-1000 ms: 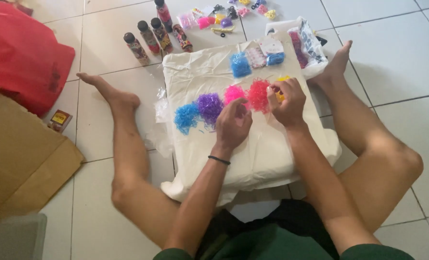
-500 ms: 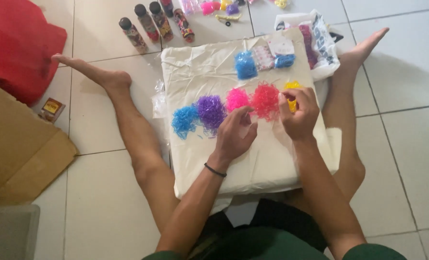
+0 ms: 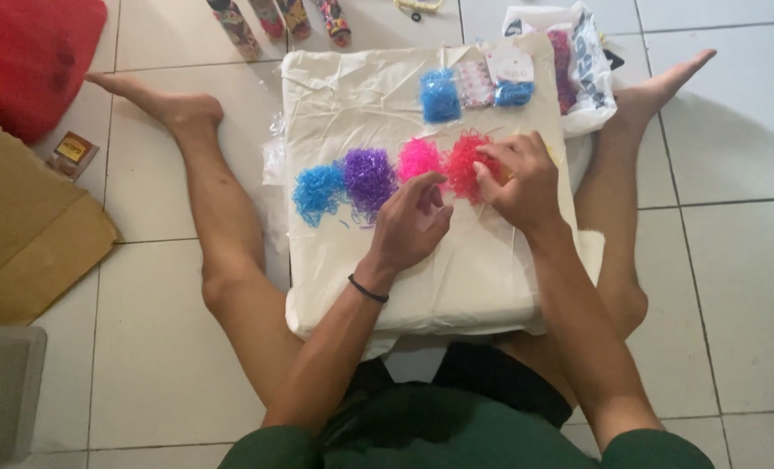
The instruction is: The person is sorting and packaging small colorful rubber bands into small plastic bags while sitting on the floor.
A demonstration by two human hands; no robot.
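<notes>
A white cloth-covered cushion [image 3: 456, 269] lies between my spread legs. Piles of tiny rubber bands sit in a row on it: blue [image 3: 317, 189], purple [image 3: 369, 176], pink [image 3: 419, 159] and red [image 3: 463, 165]. My right hand [image 3: 526, 182] rests on the right side of the red pile, fingertips pinched into it. My left hand [image 3: 413, 227] hovers just below the pink pile, fingers loosely curled and apart, holding nothing I can see; a black band circles its wrist. A further blue pile [image 3: 440, 95] and small packets [image 3: 495, 80] lie at the cushion's far edge.
A plastic bag [image 3: 588, 74] with coloured contents sits at the far right corner. Patterned bottles [image 3: 274, 17] stand on the tiles beyond. To the left are a red cushion [image 3: 22, 61], cardboard [image 3: 31, 226], a small box [image 3: 72, 152] and a grey bin [image 3: 0, 391].
My right hand has settled over the right of the red pile, hiding the yellow bit seen earlier. My left hand has drawn back slightly below the pink pile. The view has tilted nearer.
</notes>
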